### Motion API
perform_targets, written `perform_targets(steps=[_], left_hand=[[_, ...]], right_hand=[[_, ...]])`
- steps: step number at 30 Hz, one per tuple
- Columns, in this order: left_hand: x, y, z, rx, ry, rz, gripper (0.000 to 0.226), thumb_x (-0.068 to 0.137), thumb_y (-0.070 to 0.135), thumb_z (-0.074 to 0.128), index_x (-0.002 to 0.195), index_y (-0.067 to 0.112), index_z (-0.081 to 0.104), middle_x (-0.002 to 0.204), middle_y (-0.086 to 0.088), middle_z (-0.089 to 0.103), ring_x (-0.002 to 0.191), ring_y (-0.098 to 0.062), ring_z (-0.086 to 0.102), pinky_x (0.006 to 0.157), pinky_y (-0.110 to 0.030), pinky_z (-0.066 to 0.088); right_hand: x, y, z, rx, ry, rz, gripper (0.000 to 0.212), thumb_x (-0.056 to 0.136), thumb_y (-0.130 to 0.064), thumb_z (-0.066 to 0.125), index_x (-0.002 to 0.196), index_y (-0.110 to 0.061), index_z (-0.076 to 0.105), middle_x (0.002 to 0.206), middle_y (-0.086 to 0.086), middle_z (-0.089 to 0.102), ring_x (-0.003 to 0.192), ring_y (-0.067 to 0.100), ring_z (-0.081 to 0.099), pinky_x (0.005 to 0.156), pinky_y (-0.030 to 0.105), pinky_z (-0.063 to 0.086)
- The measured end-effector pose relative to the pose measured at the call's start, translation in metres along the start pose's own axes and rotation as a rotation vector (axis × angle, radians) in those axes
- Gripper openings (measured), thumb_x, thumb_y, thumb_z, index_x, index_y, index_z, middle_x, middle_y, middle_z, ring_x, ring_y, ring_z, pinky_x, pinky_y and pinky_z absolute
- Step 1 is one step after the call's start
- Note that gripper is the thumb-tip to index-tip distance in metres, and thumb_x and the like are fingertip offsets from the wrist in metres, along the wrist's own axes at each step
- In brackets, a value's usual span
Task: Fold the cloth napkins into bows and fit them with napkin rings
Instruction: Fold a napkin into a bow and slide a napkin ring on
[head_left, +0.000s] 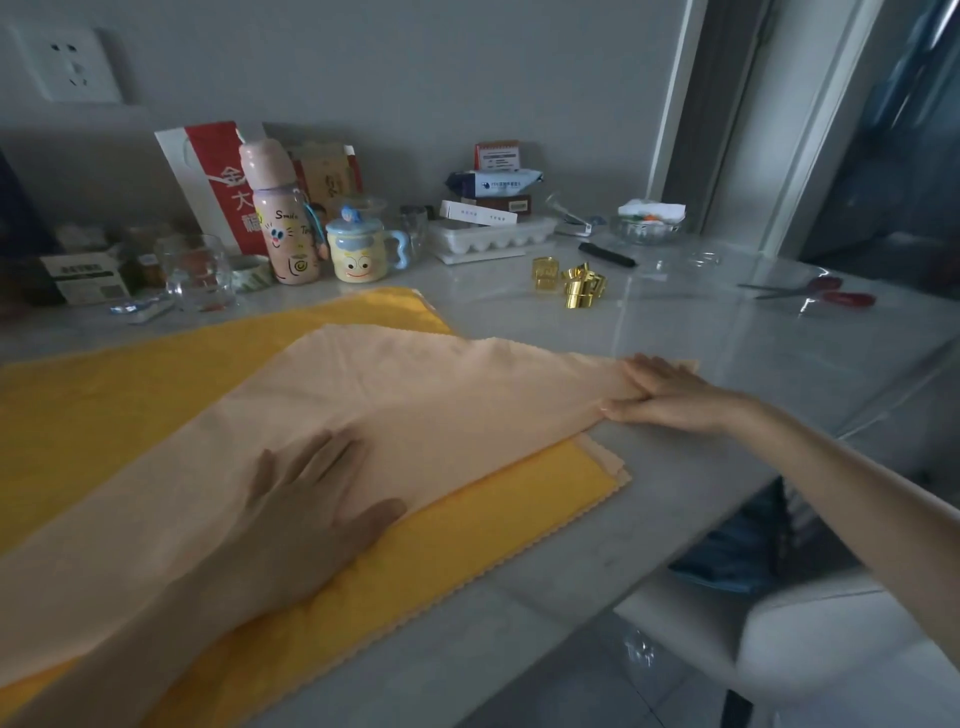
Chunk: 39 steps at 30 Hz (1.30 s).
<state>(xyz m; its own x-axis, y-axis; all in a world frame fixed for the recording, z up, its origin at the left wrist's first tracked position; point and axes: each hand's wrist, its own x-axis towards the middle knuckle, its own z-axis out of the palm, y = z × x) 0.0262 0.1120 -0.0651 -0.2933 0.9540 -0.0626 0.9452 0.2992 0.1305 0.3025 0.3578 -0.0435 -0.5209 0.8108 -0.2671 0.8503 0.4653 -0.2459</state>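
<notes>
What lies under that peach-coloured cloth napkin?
A yellow scalloped-edge cloth napkin lies under the peach cloth napkin, spread wider. Its covered middle, and anything beneath that, cannot be seen.

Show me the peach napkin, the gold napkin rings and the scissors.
peach napkin (415, 395), head view, middle of its top layer.
gold napkin rings (580, 295), head view, front ring.
scissors (849, 299), head view, red handle.
</notes>
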Motion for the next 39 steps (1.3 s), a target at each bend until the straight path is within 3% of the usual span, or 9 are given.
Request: perform_targets(steps=[5, 8, 10, 13, 22, 24, 30, 34, 39], left_hand=[[-0.005, 0.006, -0.007, 0.059, -0.011, -0.022, 0.111, 0.058, 0.089, -0.012, 0.150, 0.027, -0.007, 0.156, 0.011, -0.014, 0.142, -0.006, -0.017, 0.114, -0.045, -0.015], [-0.004, 0.018, -0.014, 0.133, 0.078, 0.023, 0.081, 0.080, 0.071, 0.004, 0.150, 0.030, 0.000, 0.157, 0.009, -0.012, 0.140, -0.006, -0.020, 0.114, -0.044, -0.015], [0.004, 0.037, -0.019, 0.043, 0.126, 0.066, 0.055, 0.098, 0.047, 0.018, 0.149, 0.030, 0.007, 0.158, 0.010, -0.005, 0.143, -0.006, -0.013, 0.116, -0.040, -0.009], [0.021, 0.059, -0.015, 0.023, 0.032, 0.079, 0.054, 0.101, 0.029, 0.025, 0.150, 0.024, 0.003, 0.158, 0.005, -0.006, 0.145, -0.012, -0.010, 0.116, -0.043, -0.004], [0.033, 0.059, 0.005, 0.016, -0.048, 0.010, 0.061, 0.096, 0.054, 0.008, 0.150, 0.028, -0.007, 0.157, 0.008, -0.016, 0.144, -0.012, -0.014, 0.116, -0.045, -0.011], [0.032, 0.059, 0.005, 0.019, -0.045, 0.013, 0.062, 0.096, 0.054, 0.008, 0.149, 0.027, -0.008, 0.157, 0.008, -0.016, 0.144, -0.013, -0.014, 0.116, -0.045, -0.011], [0.028, 0.064, 0.000, 0.068, -0.003, -0.017, 0.065, 0.095, 0.057, 0.011, 0.150, 0.026, -0.008, 0.157, 0.003, -0.016, 0.144, -0.017, -0.015, 0.113, -0.052, -0.014], [0.023, 0.079, -0.016, 0.201, 0.282, 0.043, 0.067, 0.097, 0.051, 0.026, 0.150, 0.021, 0.000, 0.158, -0.003, -0.005, 0.146, -0.021, -0.008, 0.113, -0.053, -0.009], [0.004, 0.078, -0.025, -0.028, 0.307, -0.116, 0.053, 0.099, 0.022, 0.032, 0.149, 0.014, 0.013, 0.157, -0.004, 0.008, 0.146, -0.020, -0.002, 0.116, -0.047, -0.002]], right_hand=[[0.007, 0.003, -0.026, 0.023, 0.209, 0.140, 0.049, 0.086, -0.026, 0.060, 0.130, -0.008, 0.046, 0.145, 0.015, 0.037, 0.131, 0.027, 0.035, 0.099, 0.032, 0.034], [-0.015, -0.048, -0.009, 0.062, 0.490, -0.102, 0.039, 0.094, -0.015, 0.047, 0.131, -0.004, 0.048, 0.142, 0.012, 0.042, 0.131, 0.025, 0.038, 0.106, 0.030, 0.030], [-0.043, -0.096, 0.012, 0.128, 0.371, -0.411, 0.044, 0.099, -0.024, 0.039, 0.141, -0.011, 0.037, 0.151, 0.004, 0.031, 0.139, 0.017, 0.028, 0.113, 0.027, 0.020], [-0.065, -0.139, 0.042, -0.036, 0.102, -0.622, 0.059, 0.098, -0.047, 0.028, 0.148, -0.016, 0.024, 0.157, 0.000, 0.014, 0.145, 0.014, 0.009, 0.119, 0.032, 0.007], [-0.043, -0.038, 0.018, -0.161, -0.051, -0.221, 0.080, 0.085, -0.067, 0.010, 0.150, -0.023, -0.006, 0.157, -0.007, -0.014, 0.143, 0.007, -0.013, 0.116, 0.029, -0.006], [-0.031, -0.005, 0.008, -0.130, 0.013, -0.083, 0.093, 0.075, -0.072, 0.006, 0.151, -0.019, -0.004, 0.158, -0.004, -0.011, 0.144, 0.010, -0.010, 0.118, 0.032, -0.003], [-0.011, 0.038, -0.014, -0.165, 0.248, 0.216, 0.073, 0.094, -0.058, 0.008, 0.149, -0.010, 0.016, 0.158, 0.007, 0.009, 0.146, 0.023, 0.005, 0.116, 0.044, -0.001], [-0.021, -0.050, -0.005, -0.052, 0.552, -0.177, 0.046, 0.100, -0.027, 0.036, 0.140, -0.005, 0.033, 0.144, 0.013, 0.037, 0.132, 0.027, 0.035, 0.108, 0.034, 0.024], [-0.033, -0.174, 0.041, 0.103, 0.345, -0.597, 0.040, 0.097, -0.008, 0.039, 0.137, -0.009, 0.040, 0.140, 0.008, 0.045, 0.128, 0.024, 0.042, 0.104, 0.032, 0.035]])
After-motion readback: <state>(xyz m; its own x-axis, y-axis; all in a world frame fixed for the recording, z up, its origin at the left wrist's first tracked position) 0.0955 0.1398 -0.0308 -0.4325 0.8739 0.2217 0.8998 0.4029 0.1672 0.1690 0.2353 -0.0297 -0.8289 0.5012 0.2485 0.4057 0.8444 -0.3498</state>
